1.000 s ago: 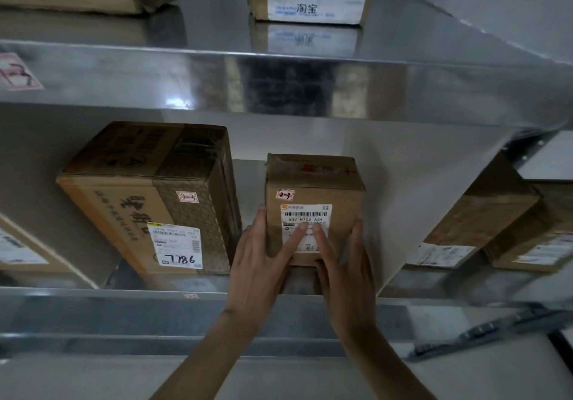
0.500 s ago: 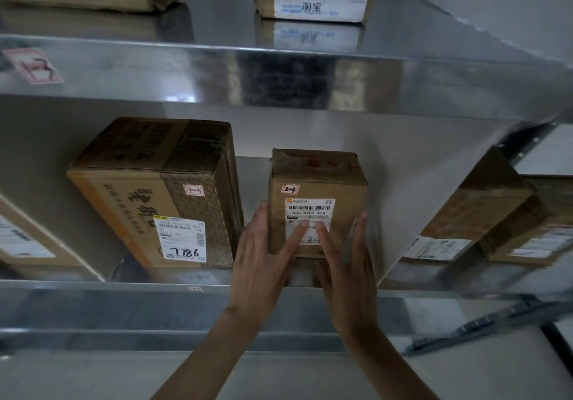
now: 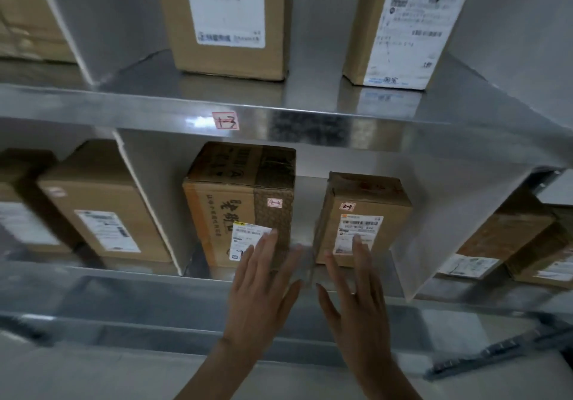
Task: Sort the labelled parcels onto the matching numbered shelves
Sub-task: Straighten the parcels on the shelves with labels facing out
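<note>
A small cardboard parcel (image 3: pixel 366 210) with a white shipping label and a pink tag stands upright in a metal shelf compartment. Left of it in the same compartment stands a larger brown parcel (image 3: pixel 238 195) with its own pink tag. My left hand (image 3: pixel 262 281) and my right hand (image 3: pixel 353 288) hover flat in front of the two parcels, fingers spread, holding nothing. The left fingertips overlap the larger parcel's label; the right fingertips overlap the small parcel's lower edge. A pink tag reading 1-3 (image 3: pixel 225 120) is stuck on the edge of the upper shelf (image 3: pixel 310 123).
Two tall labelled boxes (image 3: pixel 229 18) (image 3: pixel 406 24) stand on the upper shelf. Metal dividers (image 3: pixel 148 201) separate the compartments. More parcels (image 3: pixel 99 207) sit to the left, and others (image 3: pixel 508 241) lie to the right. The lower shelf's front rail (image 3: pixel 155 294) runs below my hands.
Both hands have let go of the small parcel and drawn back, the left one shifting over the larger parcel. The view has tilted up, showing the upper shelf and its boxes.
</note>
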The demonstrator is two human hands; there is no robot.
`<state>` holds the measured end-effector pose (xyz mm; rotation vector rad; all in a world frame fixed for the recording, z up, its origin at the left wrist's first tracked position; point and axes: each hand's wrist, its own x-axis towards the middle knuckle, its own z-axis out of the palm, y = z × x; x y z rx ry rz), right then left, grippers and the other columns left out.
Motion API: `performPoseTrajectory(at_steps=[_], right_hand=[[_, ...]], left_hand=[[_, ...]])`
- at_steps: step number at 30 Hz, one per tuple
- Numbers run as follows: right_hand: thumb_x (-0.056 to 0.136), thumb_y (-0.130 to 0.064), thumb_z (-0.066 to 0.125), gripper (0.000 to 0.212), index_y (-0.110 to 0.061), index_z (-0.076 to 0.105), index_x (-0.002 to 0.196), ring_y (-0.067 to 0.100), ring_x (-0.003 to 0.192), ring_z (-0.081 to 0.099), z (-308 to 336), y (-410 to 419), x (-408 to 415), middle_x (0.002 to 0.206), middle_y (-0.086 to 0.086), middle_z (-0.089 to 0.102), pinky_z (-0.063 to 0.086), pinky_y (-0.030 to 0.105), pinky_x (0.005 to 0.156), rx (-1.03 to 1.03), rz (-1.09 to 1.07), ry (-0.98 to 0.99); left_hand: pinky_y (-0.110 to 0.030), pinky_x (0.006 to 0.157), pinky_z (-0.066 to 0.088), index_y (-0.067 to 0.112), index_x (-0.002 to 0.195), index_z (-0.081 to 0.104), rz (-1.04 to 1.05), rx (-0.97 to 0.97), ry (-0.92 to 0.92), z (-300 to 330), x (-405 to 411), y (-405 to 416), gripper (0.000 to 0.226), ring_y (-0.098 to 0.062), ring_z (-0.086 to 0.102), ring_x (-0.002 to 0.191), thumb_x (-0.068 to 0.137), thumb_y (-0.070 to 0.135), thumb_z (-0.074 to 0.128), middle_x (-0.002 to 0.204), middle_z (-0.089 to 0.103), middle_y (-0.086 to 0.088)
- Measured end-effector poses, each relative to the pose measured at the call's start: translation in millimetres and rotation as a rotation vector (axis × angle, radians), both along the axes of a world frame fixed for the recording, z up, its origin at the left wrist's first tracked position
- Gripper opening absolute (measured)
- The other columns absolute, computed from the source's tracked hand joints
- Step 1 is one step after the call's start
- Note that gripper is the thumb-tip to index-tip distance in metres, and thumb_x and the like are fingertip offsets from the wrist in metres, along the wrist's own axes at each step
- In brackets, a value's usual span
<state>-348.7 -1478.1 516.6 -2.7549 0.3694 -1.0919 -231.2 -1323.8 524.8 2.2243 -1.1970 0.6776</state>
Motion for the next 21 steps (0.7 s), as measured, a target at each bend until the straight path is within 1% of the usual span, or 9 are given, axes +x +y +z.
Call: performPoseTrajectory(at_steps=[3,6,10,14,17,19,21], right_hand=[[0.103,-0.044,0.053,0.062,-0.027,0.034,0.16,0.037,0.155,0.026,7.7,31.7,14.5,0.169,0.02,0.022,0.043,0.054,0.114,0.011,0.041,0.017],[0.1,-0.044,0.059,0.069,-0.028,0.032,0.161,0.038,0.154,0.028,13.0,56.5,29.9,0.17,0.019,0.02,0.042,0.055,0.115,0.013,0.071,0.042],[0.095,-0.046,0.066,0.075,-0.027,0.032,0.16,0.039,0.153,0.03,15.6,72.9,51.1,0.17,0.019,0.019,0.043,0.054,0.113,0.029,0.059,0.067],[0.094,-0.047,0.072,0.08,-0.031,0.03,0.161,0.039,0.156,0.022,8.1,71.2,70.9,0.171,0.02,0.012,0.044,0.055,0.112,0.034,0.046,0.084],[0.089,-0.045,0.08,0.091,-0.034,0.025,0.161,0.04,0.155,0.023,2.2,65.3,81.2,0.171,0.022,0.008,0.048,0.053,0.108,0.053,0.028,0.095],[0.088,-0.045,0.079,0.09,-0.034,0.025,0.16,0.041,0.154,0.025,-1.7,59.9,86.4,0.17,0.024,0.01,0.051,0.054,0.105,0.057,0.034,0.097],[0.09,-0.046,0.076,0.085,-0.032,0.028,0.158,0.041,0.153,0.027,-6.0,54.9,89.8,0.169,0.026,0.012,0.049,0.052,0.105,0.037,0.045,0.09]], left_hand=[[-0.056,0.115,0.037,0.026,0.157,0.03,0.069,0.032,0.023,5.5,13.1,42.5,0.064,-0.032,0.025,0.153,0.101,0.048,0.051,0.164,0.027,-0.017],[-0.057,0.117,0.034,0.031,0.158,0.028,0.139,0.061,0.06,9.5,28.5,76.6,0.063,-0.033,0.024,0.153,0.101,0.055,0.043,0.165,0.023,-0.018],[-0.054,0.12,0.029,0.037,0.16,0.023,0.184,0.095,0.091,12.5,49.6,99.3,0.069,-0.033,0.017,0.155,0.098,0.061,0.041,0.167,0.014,-0.019],[-0.056,0.118,0.031,0.035,0.159,0.025,0.217,0.11,0.084,5.6,67.2,102.1,0.066,-0.039,0.022,0.152,0.1,0.063,0.037,0.166,0.014,-0.024],[-0.058,0.118,0.03,0.033,0.159,0.029,0.154,0.081,0.103,-11.2,68.8,95.3,0.069,-0.037,0.015,0.154,0.098,0.059,0.049,0.167,0.01,-0.023],[-0.057,0.118,0.032,0.033,0.157,0.028,0.117,0.047,0.114,-20.9,70.5,88.3,0.068,-0.037,0.015,0.155,0.097,0.057,0.051,0.167,0.009,-0.023],[-0.059,0.113,0.038,0.034,0.154,0.03,0.105,0.003,0.137,-26.5,74.3,81.0,0.063,-0.039,0.02,0.153,0.1,0.058,0.048,0.166,0.01,-0.024]])
